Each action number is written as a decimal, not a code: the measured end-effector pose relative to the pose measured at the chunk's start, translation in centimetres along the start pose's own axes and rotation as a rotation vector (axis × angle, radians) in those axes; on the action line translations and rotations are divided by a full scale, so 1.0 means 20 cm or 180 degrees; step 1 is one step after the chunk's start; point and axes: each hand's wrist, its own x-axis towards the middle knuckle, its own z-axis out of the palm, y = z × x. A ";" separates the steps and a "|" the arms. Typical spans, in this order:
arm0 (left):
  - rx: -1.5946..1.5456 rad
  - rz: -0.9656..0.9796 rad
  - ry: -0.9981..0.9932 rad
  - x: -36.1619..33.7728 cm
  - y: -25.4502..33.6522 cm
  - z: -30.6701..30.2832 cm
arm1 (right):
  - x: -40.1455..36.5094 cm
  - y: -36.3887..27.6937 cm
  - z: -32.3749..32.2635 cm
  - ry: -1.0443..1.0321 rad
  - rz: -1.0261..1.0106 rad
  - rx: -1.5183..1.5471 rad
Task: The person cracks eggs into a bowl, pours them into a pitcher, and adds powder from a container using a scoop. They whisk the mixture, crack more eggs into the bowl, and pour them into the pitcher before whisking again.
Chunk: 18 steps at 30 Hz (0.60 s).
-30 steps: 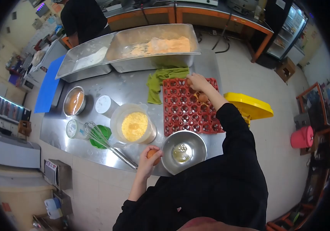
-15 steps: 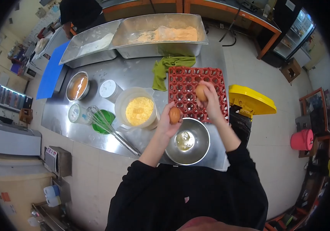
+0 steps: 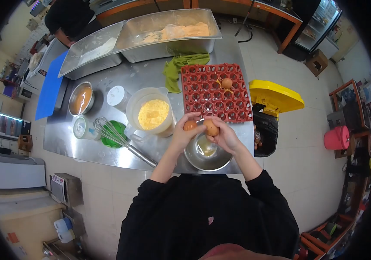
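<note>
My left hand [image 3: 183,133] is wrapped around a brown egg [image 3: 189,125]. Close beside it, my right hand [image 3: 227,138] grips a second brown egg [image 3: 211,127], its fingertips near the first one. Both eggs are over the far rim of a steel mixing bowl [image 3: 223,161], where some clear, yellowish liquid egg [image 3: 205,147] lies at the bottom. Just beyond my hands is a red plastic egg tray [image 3: 194,89]; one egg [image 3: 226,83] sits in it.
Left of my hands stand a plastic jug [image 3: 132,113] of yellow mixture, a whisk [image 3: 127,145] and a bowl of orange liquid [image 3: 80,100]. Steel pans [image 3: 168,51] line the back. A yellow-lidded bin [image 3: 276,96] is at right. Another person [image 3: 70,19] leans in at the far left.
My right hand has come from over the egg tray toward the bowl, bringing its egg beside the one in my left hand. The tray's egg now shows. The view has shifted slightly.
</note>
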 end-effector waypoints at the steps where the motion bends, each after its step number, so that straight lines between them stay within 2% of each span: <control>1: 0.0205 0.0077 -0.0228 -0.02 0.01 -0.02 | -0.01 0.02 0.00 0.0079 0.0104 -0.0101; 3: 0.0616 0.0264 -0.0681 -0.03 0.04 -0.06 | 0.00 0.03 0.01 0.0212 0.0301 -0.0320; 4: 0.0858 0.0433 -0.0740 -0.04 0.07 -0.07 | -0.01 0.02 0.03 0.0044 0.0393 -0.0159; 7: 0.1474 0.0886 -0.0872 -0.06 0.10 -0.11 | -0.03 0.02 0.05 -0.0060 0.0444 -0.0571; 11: 0.1904 0.1386 -0.0826 -0.08 0.08 -0.13 | -0.02 0.02 0.04 -0.0250 0.0531 -0.1794; 15: 0.2201 0.1804 -0.0686 -0.06 0.08 -0.12 | -0.02 -0.03 0.07 -0.0430 -0.0008 -0.2918; 18: 0.2063 0.1893 -0.0714 -0.05 0.06 -0.13 | -0.01 -0.07 0.05 -0.0711 -0.0241 -0.3616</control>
